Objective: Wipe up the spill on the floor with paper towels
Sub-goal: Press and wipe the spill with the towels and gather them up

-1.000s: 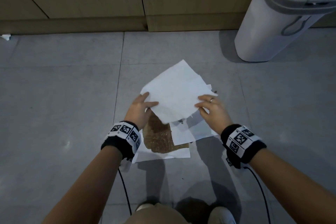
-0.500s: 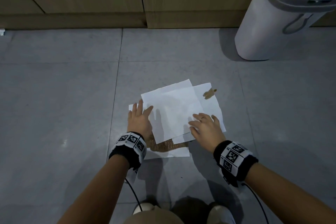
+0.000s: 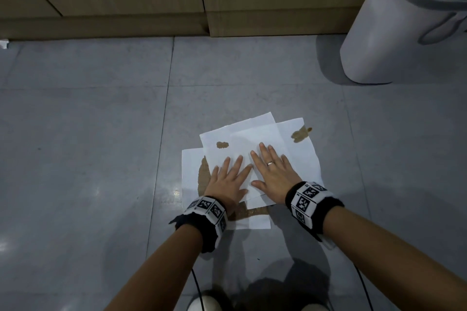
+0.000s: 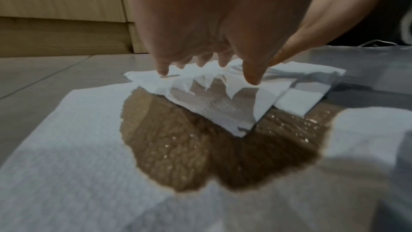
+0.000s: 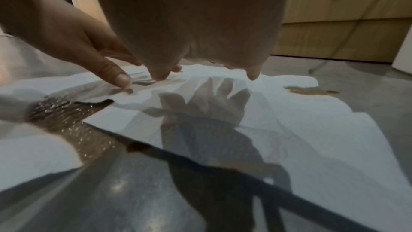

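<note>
Both hands flat on the paper towels (image 3: 255, 141), palms down, fingers straight and spread apart, gripping nothing. Left hand (image 3: 228, 182) sits on the near-left part of the top sheet, right hand (image 3: 274, 174) just beside it on the right, index fingers almost touching.

Towels are a loose overlapping stack on the grey tiled floor (image 3: 88, 134), in front of the wooden cabinet base (image 3: 151, 23) and well apart from the white bin (image 3: 394, 33) at upper right.

Spill (image 4: 178, 147) — brown liquid, soaked through the bottom sheet under and near the left wrist, wet and glistening in the left wrist view. Smaller brown blots: one on the top sheet (image 3: 222, 144) beyond the left fingers, one at the far-right corner (image 3: 300, 134) running onto the floor.

Right wrist view — fingertips (image 5: 253, 75) touching the towel, hand shadow across the sheet.
</note>
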The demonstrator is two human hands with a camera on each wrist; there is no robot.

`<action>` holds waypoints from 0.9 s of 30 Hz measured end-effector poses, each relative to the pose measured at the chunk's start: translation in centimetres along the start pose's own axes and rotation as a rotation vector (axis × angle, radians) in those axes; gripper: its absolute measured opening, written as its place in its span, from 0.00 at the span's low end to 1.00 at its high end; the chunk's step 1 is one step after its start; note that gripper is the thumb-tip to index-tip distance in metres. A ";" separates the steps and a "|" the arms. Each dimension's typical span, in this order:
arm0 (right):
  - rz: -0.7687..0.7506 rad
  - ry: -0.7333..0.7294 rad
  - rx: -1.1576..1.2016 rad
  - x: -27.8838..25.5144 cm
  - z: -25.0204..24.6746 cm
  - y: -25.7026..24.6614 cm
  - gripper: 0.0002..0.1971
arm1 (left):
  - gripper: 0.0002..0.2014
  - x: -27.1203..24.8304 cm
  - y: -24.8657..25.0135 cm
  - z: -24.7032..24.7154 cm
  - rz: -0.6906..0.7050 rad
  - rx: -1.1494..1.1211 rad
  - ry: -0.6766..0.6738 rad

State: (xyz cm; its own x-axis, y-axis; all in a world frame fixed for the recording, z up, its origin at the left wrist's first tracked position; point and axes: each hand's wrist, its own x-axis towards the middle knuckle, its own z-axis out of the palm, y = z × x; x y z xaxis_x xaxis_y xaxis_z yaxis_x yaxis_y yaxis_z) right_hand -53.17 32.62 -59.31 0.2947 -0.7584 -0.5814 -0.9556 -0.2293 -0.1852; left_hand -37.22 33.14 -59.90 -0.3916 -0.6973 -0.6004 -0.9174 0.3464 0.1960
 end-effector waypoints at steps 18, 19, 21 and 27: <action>0.004 -0.057 -0.076 0.5 1.8 0.5 0.35 | 0.30 0.4 0.2 1.9 0.037 0.097 -0.025; 0.004 -0.061 -0.072 0.5 1.7 0.5 0.35 | 0.30 0.4 0.2 1.9 0.033 0.098 -0.030; 0.004 -0.077 -0.058 0.5 1.6 0.5 0.35 | 0.30 0.4 0.2 1.7 0.033 0.090 -0.038; -0.008 -0.019 -0.017 -0.3 1.6 -0.2 0.36 | 0.33 -1.4 -0.7 1.4 -0.107 -0.119 0.064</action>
State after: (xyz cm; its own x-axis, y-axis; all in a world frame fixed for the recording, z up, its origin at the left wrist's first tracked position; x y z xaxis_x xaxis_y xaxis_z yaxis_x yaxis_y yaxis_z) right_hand -53.03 33.84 -60.33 0.3023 -0.7451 -0.5945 -0.9531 -0.2461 -0.1761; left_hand -35.97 34.75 -60.26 -0.2918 -0.7657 -0.5732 -0.9545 0.1944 0.2263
